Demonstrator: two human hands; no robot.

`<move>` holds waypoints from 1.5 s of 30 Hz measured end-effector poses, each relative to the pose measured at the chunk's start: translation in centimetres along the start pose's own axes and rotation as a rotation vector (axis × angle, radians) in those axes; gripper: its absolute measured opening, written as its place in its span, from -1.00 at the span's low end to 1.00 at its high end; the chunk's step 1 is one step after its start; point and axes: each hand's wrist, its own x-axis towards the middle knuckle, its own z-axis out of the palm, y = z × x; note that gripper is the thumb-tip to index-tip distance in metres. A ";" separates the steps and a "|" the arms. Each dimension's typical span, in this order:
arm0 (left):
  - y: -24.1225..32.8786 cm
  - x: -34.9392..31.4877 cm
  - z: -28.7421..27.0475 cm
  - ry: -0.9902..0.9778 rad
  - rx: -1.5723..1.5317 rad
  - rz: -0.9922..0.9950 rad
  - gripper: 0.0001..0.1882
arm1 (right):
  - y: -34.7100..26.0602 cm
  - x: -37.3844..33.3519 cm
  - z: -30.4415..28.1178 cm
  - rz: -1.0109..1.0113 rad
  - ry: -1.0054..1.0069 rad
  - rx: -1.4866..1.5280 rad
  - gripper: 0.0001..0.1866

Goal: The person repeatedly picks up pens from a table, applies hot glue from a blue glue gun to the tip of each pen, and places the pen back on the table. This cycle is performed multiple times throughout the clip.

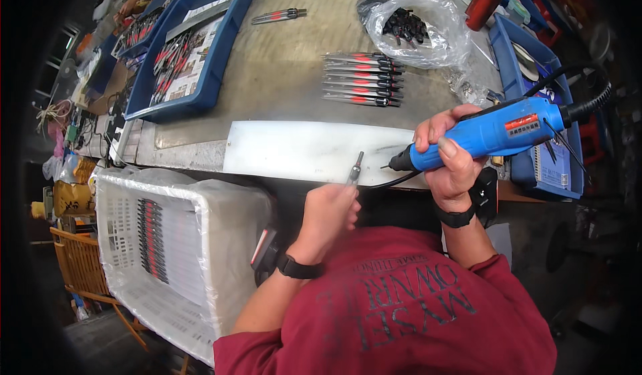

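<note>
My right hand (pixel 455 161) is wrapped round a blue electric screwdriver (pixel 485 136), which lies nearly level with its thin bit (pixel 386 167) toward the left. Closed in my left hand (pixel 329 216) is a slim pen-like tool (pixel 356 167), grey and black, its dark narrow end standing up out of the fist. A gap separates that end from the bit. Both hands are by the near edge of a white board (pixel 307 151). Beyond it lies a row of slim silver, red and black pen-like tools (pixel 362 80); their exact kind is unclear.
Black small parts (pixel 405 26) fill a clear plastic bag. A blue tray (pixel 200 97) of similar tools stands left, another blue tray (pixel 568 184) right. A lined white crate (pixel 204 241) holds a stack of tools at lower left. A co-worker's hands (pixel 127 4) show far left.
</note>
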 end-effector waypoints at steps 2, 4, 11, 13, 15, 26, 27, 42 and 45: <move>-0.1 0.2 0.0 -0.012 -0.018 0.008 -0.80 | 0.1 -0.1 0.3 0.005 0.001 -0.002 -0.50; 0.0 0.3 0.0 -0.024 -0.056 -0.002 -0.79 | 0.2 0.0 0.5 0.009 -0.001 -0.009 -0.49; 0.0 0.4 0.0 -0.065 -0.134 -0.047 -0.78 | 0.6 -0.1 1.3 0.026 -0.035 -0.015 -0.47; -0.1 0.4 0.0 -0.074 -0.145 -0.037 -0.78 | 0.7 -0.1 1.5 0.042 -0.042 -0.012 -0.46; -0.2 0.5 0.1 -0.079 -0.152 -0.028 -0.78 | 0.9 -0.1 1.6 0.045 -0.072 -0.015 -0.45; -0.1 0.4 0.4 -0.056 -0.159 -0.051 -0.79 | 1.5 0.2 2.4 0.047 -0.175 -0.047 -0.44; -0.1 0.4 0.4 -0.058 -0.158 -0.045 -0.79 | 1.5 0.2 2.5 0.045 -0.179 -0.051 -0.44; -0.1 0.4 0.5 -0.070 -0.149 -0.011 -0.78 | 1.8 0.2 3.1 0.070 -0.197 -0.099 -0.42; -0.1 0.4 0.5 -0.067 -0.129 -0.013 -0.78 | 1.7 0.1 3.2 0.081 -0.194 -0.107 -0.43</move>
